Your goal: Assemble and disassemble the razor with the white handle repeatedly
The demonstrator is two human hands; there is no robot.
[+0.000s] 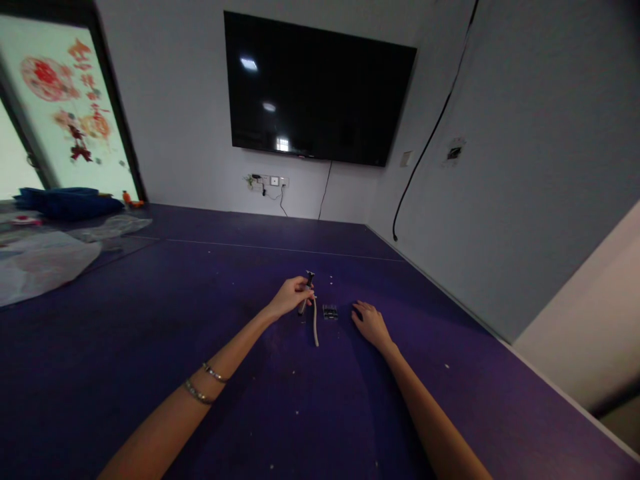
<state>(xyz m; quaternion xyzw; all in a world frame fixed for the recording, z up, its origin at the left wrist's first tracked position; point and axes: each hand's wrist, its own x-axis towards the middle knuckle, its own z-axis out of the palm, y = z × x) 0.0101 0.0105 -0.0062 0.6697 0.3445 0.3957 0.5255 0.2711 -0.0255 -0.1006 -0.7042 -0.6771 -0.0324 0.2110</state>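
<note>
My left hand (294,295) is closed round a small slim tool (310,279) with a dark upper part and a short crosspiece at its top. Its greyish lower end pokes out below my fingers; its exact kind is too small to make out. A thin pale tube or cord (315,325) runs down beside that hand onto the purple surface; I cannot tell whether it is joined to the tool. Between my hands lies a small dark rectangular piece with a clear, shiny look (330,312). To its right, my right hand (370,321) rests on the surface with fingers loosely spread, holding nothing.
Pale specks dot the purple surface (240,413). Clear plastic sheeting (50,263) and dark blue cloth (70,203) lie at the far left, near a small orange item (127,197). A black cable (425,147) hangs down the right wall. A television (320,87) hangs at the back.
</note>
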